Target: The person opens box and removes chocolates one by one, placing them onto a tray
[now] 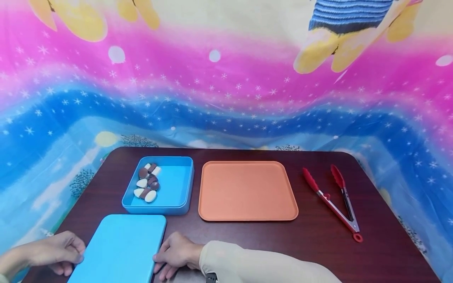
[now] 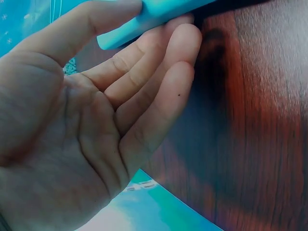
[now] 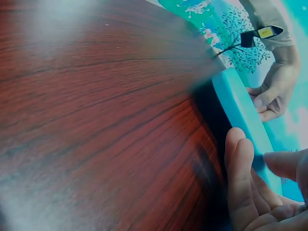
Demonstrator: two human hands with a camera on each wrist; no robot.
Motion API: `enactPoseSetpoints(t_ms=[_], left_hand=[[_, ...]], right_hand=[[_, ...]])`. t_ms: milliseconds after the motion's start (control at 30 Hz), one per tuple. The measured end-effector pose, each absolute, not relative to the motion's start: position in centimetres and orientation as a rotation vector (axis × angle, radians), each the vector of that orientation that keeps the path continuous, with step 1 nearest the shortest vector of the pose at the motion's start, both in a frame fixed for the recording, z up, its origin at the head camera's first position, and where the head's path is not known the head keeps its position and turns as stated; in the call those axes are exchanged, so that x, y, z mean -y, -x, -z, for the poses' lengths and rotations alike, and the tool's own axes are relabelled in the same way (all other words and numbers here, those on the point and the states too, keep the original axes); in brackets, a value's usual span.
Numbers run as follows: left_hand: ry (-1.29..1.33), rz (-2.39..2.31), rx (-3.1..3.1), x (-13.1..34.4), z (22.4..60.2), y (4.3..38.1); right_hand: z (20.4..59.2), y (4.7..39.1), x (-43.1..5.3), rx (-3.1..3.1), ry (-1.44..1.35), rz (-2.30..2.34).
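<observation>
A flat light-blue lid (image 1: 122, 247) with rounded corners is at the near left of the table, between the two hands. The left hand (image 1: 58, 251) pinches its left edge, with the thumb above and the fingers below in the left wrist view. On the opposite edge, the right hand (image 1: 178, 251) grips the lid with thumb and fingers; its side (image 3: 236, 103) appears raised off the table in the right wrist view. Just beyond the lid stands an uncovered blue box (image 1: 159, 211). Several brown and white chocolate-like pieces (image 1: 150, 196) lie along the box's left side.
An orange tray (image 1: 247, 190) lies in the middle of the dark wooden table (image 1: 255, 239). Red-tipped tongs (image 1: 334, 208) rest spread apart at the right. A colourful printed cloth (image 1: 226, 94) hangs behind and around the table.
</observation>
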State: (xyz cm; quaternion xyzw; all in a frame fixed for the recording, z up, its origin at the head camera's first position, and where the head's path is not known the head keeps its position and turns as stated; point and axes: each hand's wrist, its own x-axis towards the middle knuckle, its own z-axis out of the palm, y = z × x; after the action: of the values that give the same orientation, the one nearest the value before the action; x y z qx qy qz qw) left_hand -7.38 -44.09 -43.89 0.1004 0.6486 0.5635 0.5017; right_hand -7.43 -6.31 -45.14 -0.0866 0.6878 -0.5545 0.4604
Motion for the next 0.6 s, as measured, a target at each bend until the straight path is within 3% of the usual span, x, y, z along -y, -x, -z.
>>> enactPoseSetpoints(t_ms=[600], left_hand=[[-0.2, -1.342, -1.607, 44.55, 44.27, 7.39]], right_hand=[[44.17, 7.23, 6.55, -1.65, 0.082, 1.435]])
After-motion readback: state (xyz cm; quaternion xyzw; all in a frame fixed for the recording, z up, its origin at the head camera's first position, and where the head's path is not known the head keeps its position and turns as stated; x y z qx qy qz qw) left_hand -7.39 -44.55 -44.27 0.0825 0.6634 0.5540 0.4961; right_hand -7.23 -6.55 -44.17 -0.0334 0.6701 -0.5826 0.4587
